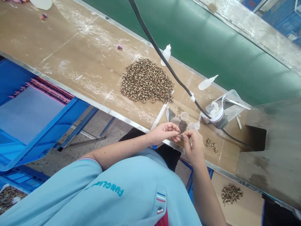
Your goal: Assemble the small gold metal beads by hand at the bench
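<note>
At the front edge of the bench my left hand [164,133] pinches a small brown-and-red piece [179,133], partly hidden by the fingertips. Close against it, my right hand [194,145] has its thumb and fingers pressed together. What those right fingertips hold is too small to make out. Just behind both hands lie a dark flat pad [182,126] and a small clear cup [194,126]. A large pile of small brown-and-cream ring-like pieces [147,81] rests on the bench farther back, left of my hands. Several similar pieces [211,145] lie just right of my right hand.
Two white squeeze bottles [166,55] are near the bench's back edge. A black cable [162,56] hangs across the bench. At right are a clear tray [232,105] and a metal housing [275,141]; a blue crate [47,131] stands left. More pieces [231,194] lie on cardboard below.
</note>
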### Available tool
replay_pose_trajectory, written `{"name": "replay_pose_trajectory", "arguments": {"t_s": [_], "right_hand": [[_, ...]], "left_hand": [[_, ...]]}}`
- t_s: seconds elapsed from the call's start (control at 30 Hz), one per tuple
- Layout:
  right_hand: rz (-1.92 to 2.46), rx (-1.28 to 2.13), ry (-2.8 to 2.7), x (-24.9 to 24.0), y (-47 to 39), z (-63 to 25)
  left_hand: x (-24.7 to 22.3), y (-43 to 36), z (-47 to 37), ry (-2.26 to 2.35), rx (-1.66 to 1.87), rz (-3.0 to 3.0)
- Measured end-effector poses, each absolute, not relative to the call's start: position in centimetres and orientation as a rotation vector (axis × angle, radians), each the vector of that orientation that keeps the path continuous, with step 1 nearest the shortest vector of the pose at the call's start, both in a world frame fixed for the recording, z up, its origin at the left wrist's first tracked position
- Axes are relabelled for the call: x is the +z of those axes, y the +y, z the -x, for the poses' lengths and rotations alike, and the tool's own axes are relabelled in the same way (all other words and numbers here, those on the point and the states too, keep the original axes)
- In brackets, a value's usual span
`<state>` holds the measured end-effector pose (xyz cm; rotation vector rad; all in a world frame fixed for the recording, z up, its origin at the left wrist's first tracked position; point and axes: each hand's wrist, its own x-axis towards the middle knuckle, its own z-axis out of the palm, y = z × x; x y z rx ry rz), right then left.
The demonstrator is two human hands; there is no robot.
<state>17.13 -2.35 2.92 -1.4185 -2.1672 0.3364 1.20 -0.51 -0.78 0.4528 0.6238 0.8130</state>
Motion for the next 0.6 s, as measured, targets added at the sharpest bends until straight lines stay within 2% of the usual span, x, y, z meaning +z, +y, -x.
{"name": "replay_pose_trajectory", "arguments": {"t_s": [0.3,0.6], "right_hand": [[1.425,0.36,-2.169,2.7,-2.45,-17.08],[1.373,0.164,-2.209,2.25,-2.65,-16.74]], "left_hand": [[-0.84,-0.51,-1.27,0.628,0.805,-0.466],[-0.97,-0.5,-1.19,0.622,0.809,-0.483]]}}
